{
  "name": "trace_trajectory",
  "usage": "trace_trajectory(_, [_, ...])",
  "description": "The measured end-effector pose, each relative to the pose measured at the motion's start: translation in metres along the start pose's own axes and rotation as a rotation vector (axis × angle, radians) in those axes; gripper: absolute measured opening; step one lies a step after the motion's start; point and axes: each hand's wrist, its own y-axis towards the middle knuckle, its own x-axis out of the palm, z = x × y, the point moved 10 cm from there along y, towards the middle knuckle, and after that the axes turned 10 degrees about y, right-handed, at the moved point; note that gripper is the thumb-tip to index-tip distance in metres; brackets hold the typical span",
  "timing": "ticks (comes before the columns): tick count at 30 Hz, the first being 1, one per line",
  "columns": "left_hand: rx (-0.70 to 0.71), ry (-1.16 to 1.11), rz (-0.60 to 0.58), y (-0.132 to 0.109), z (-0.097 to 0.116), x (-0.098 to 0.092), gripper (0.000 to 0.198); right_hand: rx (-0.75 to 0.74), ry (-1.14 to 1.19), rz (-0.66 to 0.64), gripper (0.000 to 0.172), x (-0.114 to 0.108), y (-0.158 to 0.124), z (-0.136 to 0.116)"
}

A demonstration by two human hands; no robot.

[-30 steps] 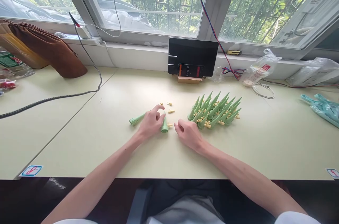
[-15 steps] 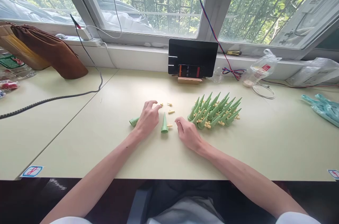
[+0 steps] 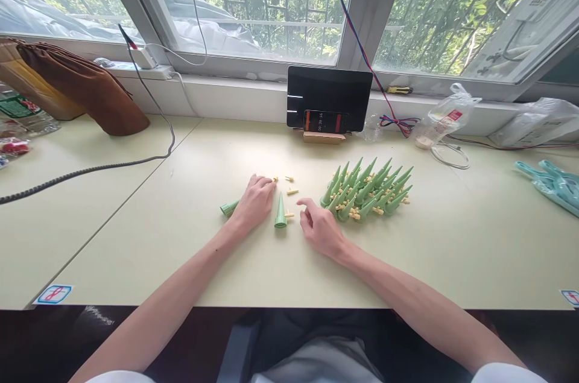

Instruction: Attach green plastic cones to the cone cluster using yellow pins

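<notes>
My left hand lies palm down on the table, fingers curled toward a small yellow piece, and it covers most of a green cone that lies on its side. A second green cone stands upright between my hands. My right hand rests just right of it with the fingers loosely apart, close to another yellow piece. More yellow pieces lie beyond. A cluster of several green cones with yellow parts sits to the right.
A black tablet with a phone leans against the window ledge. A brown pouch and a black cable are at the left. Plastic bags and teal plastic parts are at the right.
My left hand let go of the upright cone, moved a little left and forward, and its fingers came down near a yellow piece. My right hand's fingers opened slightly.
</notes>
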Motion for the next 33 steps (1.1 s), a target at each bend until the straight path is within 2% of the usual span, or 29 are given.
trace_trajectory(5, [-0.027,-0.02,0.005,0.0,-0.003,0.0,0.034,0.005,0.001,-0.009,0.026,0.002,0.0,0.002])
trace_trajectory(13, [-0.128,-0.084,0.023,-0.003,-0.007,-0.01,0.032,0.015,0.028,-0.018,0.023,0.002,0.0,0.004])
trace_trajectory(18, [-0.12,-0.121,0.114,-0.003,-0.003,-0.021,0.024,0.03,0.086,0.012,0.024,-0.001,0.0,0.004])
trace_trajectory(21, [-0.094,-0.251,0.166,-0.004,0.005,-0.031,0.02,0.044,0.148,0.057,0.028,-0.005,0.001,0.006])
trace_trajectory(25, [-0.002,-0.431,0.132,-0.005,0.027,-0.036,0.018,0.059,0.194,0.076,0.035,-0.007,0.002,0.008])
trace_trajectory(29, [0.097,-0.51,0.067,-0.01,0.046,-0.03,0.018,0.068,0.202,0.088,0.04,-0.007,0.003,0.011])
trace_trajectory(33, [0.13,-0.521,0.037,-0.014,0.052,-0.022,0.019,0.024,0.18,0.101,0.029,-0.009,0.004,0.008])
